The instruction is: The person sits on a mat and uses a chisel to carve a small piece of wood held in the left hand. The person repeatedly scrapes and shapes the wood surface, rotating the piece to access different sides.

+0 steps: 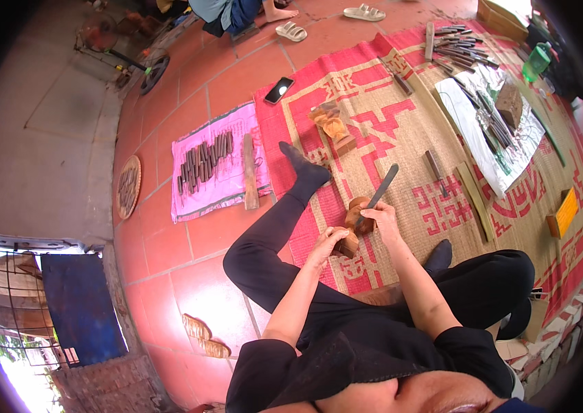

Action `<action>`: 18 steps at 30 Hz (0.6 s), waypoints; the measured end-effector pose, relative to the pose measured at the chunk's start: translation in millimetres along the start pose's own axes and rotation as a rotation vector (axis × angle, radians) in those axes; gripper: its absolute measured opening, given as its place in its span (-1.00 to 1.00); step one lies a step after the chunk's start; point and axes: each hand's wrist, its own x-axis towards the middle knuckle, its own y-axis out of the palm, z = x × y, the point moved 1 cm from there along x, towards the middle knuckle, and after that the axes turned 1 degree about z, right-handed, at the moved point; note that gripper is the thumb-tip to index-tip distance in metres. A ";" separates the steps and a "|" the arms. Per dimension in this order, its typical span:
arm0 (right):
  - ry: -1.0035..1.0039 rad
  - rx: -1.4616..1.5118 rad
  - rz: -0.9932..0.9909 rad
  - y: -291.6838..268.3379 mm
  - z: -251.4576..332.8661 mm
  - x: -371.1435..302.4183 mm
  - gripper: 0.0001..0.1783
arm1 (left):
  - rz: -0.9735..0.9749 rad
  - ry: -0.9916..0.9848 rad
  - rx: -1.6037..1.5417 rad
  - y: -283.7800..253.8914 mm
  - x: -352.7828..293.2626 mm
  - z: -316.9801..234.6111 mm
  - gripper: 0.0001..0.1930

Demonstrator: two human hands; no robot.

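Note:
My left hand (330, 242) is closed round the near end of a small brown wood carving (355, 215) between my legs, steadying it. In my right hand (382, 217) is a long, dark, flat file (388, 180), gripped near its lower end. That end meets the carving, while the other points up and away. Fingers hide part of the carving and of the file. Beyond my hands, another carved wood block (333, 129) with a lighter figure rests on the mat.
A red-and-tan woven mat (374, 117) covers the floor. Several tools lie on a pink cloth (188, 203) with a wooden mallet (250, 172) beside it. A white sheet (512, 175) holds more tools. A phone (279, 90) lies at the mat's edge; another person (236, 15) sits beyond.

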 end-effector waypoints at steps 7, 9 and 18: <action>-0.041 -0.140 0.119 1.1 -8.9 3.6 -0.76 | -0.003 -0.004 0.014 7.0 -3.2 -1.3 -0.58; -0.033 -0.160 0.094 -3.3 -11.2 6.1 -0.78 | -0.010 0.001 0.019 9.0 -3.7 -1.2 -0.57; 0.003 -0.080 0.027 -8.0 -4.9 3.7 -0.79 | -0.019 -0.007 -0.005 13.7 -4.7 -6.5 -0.54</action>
